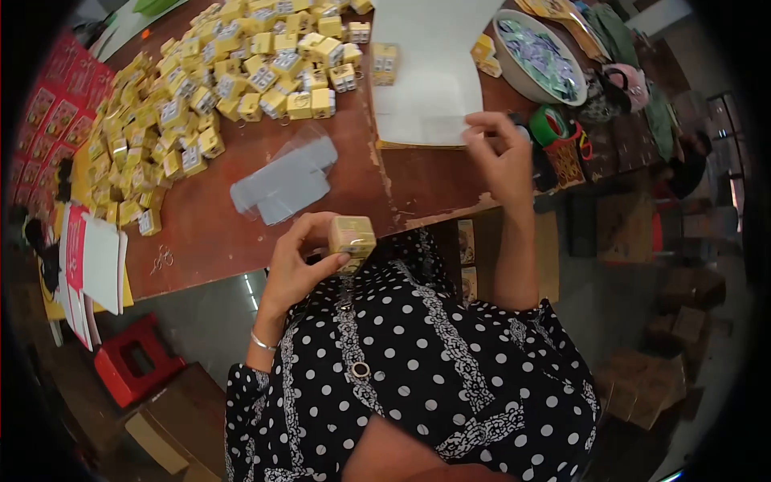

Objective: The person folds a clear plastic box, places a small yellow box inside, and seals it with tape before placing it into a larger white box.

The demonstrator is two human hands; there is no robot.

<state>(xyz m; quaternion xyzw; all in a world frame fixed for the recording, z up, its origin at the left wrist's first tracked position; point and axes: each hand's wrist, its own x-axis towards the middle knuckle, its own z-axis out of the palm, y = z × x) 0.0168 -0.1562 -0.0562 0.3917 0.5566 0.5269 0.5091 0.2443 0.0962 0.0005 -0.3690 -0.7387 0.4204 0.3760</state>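
Note:
My left hand point(299, 261) grips a small yellow box point(352, 237) between thumb and fingers, just off the table's front edge. Raised over the front right corner of a white sheet point(426, 100), my right hand point(504, 153) has its thumb and forefinger curled toward each other; whether anything thin is between them is too blurred to tell. One more yellow box point(385, 64) stands on the sheet's left side. Flat clear plastic sleeves point(289, 181) lie on the brown table point(345, 145), beyond my left hand. A large heap of small yellow boxes point(261, 72) covers the table's back left.
A white basin point(542, 60) of small packets stands at the back right, with green tape point(548, 125) and red-handled scissors point(584, 143) nearby. Metal rings point(163, 257) and white-and-red cards point(100, 265) lie at the left. A red stool point(138, 360) is on the floor.

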